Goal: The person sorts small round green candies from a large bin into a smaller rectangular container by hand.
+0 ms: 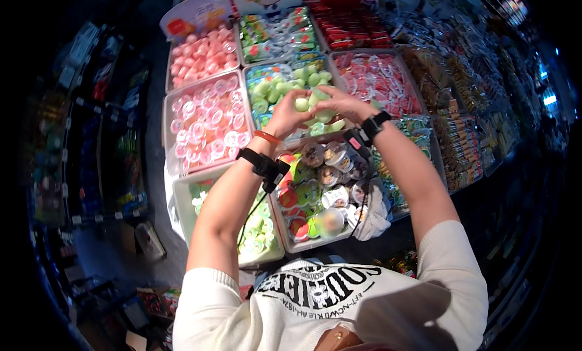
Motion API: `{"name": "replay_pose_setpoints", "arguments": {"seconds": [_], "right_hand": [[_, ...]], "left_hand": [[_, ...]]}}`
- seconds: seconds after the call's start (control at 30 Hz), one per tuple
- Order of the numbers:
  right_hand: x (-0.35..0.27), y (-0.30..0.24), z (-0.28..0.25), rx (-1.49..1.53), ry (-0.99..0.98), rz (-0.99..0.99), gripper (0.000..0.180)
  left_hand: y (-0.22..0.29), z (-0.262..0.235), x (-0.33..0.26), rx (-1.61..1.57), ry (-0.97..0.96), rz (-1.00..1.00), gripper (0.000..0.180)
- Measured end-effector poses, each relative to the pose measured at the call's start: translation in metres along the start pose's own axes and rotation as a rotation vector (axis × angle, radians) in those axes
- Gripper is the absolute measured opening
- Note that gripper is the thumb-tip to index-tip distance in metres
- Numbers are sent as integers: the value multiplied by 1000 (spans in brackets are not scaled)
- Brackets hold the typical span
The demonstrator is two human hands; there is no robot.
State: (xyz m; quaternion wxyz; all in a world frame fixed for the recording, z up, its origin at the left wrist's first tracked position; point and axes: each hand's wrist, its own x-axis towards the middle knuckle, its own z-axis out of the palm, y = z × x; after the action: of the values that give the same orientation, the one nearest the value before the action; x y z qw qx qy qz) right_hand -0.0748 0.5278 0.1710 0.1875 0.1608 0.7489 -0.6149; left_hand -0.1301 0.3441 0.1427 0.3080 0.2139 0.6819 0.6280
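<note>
Both my hands are over a bin of pale green jelly cups (277, 86) in the middle of the display. My left hand (286, 116) is closed, its thumb and fingers curled round a pale green jelly cup (302, 104). Close beside it, my right hand (344, 104) grips another pale green cup (317, 95) with bent fingers. The two hands nearly meet, and some fingertips are hidden behind the cups. More green cups lie just beneath and beyond them, along with blue-and-green packets.
Pink jelly cups fill a bin (168, 130) on the left, with pink round pieces (203, 57) behind. Pink packets (379, 78) lie to the right. Nearer are mixed lidded cups (335, 195), light green cups (259, 233) and a white cloth (374, 216). Shelves (103, 151) stand far left.
</note>
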Motion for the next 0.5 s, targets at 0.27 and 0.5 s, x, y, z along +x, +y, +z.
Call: {"name": "replay_pose_setpoints", "arguments": {"seconds": [0.27, 0.5], "right_hand": [[-102, 32, 134, 817, -364, 59, 52], [-119, 98, 257, 1447, -641, 189, 61]], "left_hand": [[27, -42, -174, -91, -36, 23, 54], [-42, -57, -291, 224, 395, 42, 48]]}}
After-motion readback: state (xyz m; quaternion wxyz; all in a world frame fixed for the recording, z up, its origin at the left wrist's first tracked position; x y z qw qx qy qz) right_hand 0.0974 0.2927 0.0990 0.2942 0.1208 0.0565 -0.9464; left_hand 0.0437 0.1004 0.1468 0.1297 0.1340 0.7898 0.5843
